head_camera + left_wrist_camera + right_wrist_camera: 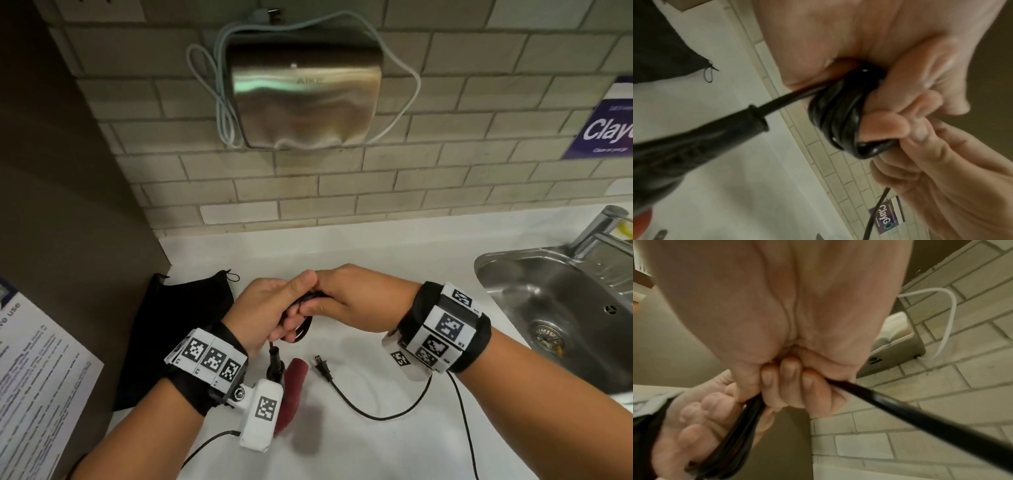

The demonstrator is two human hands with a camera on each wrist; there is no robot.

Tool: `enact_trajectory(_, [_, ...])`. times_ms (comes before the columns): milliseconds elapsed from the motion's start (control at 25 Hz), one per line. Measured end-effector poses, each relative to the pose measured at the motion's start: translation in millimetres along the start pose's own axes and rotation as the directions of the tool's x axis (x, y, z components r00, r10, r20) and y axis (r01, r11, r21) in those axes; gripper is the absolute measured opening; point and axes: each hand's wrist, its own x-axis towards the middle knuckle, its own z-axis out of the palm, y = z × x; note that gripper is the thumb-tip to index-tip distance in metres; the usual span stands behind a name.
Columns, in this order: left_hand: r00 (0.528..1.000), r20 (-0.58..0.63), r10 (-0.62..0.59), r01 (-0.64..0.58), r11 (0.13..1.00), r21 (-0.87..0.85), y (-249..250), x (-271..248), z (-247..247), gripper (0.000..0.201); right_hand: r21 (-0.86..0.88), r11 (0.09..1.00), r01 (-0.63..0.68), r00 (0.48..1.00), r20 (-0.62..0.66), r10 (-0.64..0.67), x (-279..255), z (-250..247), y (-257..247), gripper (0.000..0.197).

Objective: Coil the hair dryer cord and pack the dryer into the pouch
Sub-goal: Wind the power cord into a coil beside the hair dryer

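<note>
My left hand holds a small coil of black cord looped round its fingers. My right hand meets it from the right, fingers curled on the loose cord beside the coil. Under the left wrist the dark red hair dryer hangs or lies low over the counter, its black cord sleeve pointing up at the coil. The free cord trails across the white counter to the plug. The black pouch lies flat to the left of my hands.
A steel sink with a tap sits at the right. A steel hand dryer with white cable hangs on the tiled wall. A printed sheet is on the brown panel at left. A purple sign is at right.
</note>
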Motion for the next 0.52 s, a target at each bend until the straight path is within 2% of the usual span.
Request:
enact_trajectory(120, [0.991, -0.100, 0.088, -0.085, 0.996, 0.029, 1.2, 2.6, 6.2, 0.057, -0.011, 1.000, 0.005, 0.999, -0.050, -0.005, 0.1, -3.3, 4.0, 0.025])
enact_trajectory(240, [0.972, -0.180, 0.150, -0.135, 0.986, 0.095, -4.4, -1.5, 11.8, 0.052, -0.062, 0.998, -0.030, 0.998, -0.049, 0.027, 1.7, -3.9, 4.0, 0.023])
enact_trajectory(320, [0.973, -0.193, 0.125, -0.110, 0.990, 0.088, -8.0, -4.6, 12.2, 0.053, -0.103, 0.994, -0.041, 0.999, -0.030, 0.038, 1.5, -1.4, 2.6, 0.024])
enact_trajectory(400, [0.984, -0.171, 0.050, -0.047, 0.999, 0.021, -6.9, -3.8, 9.1, 0.056, -0.123, 0.992, -0.007, 1.000, -0.009, 0.006, 0.7, 3.6, 1.1, 0.024])
enact_trajectory(520, [0.996, -0.092, -0.020, 0.015, 0.998, -0.055, 0.0, -4.1, 4.5, 0.052, -0.047, 0.996, 0.071, 0.997, -0.025, -0.072, -1.3, 3.8, -3.0, 0.019])
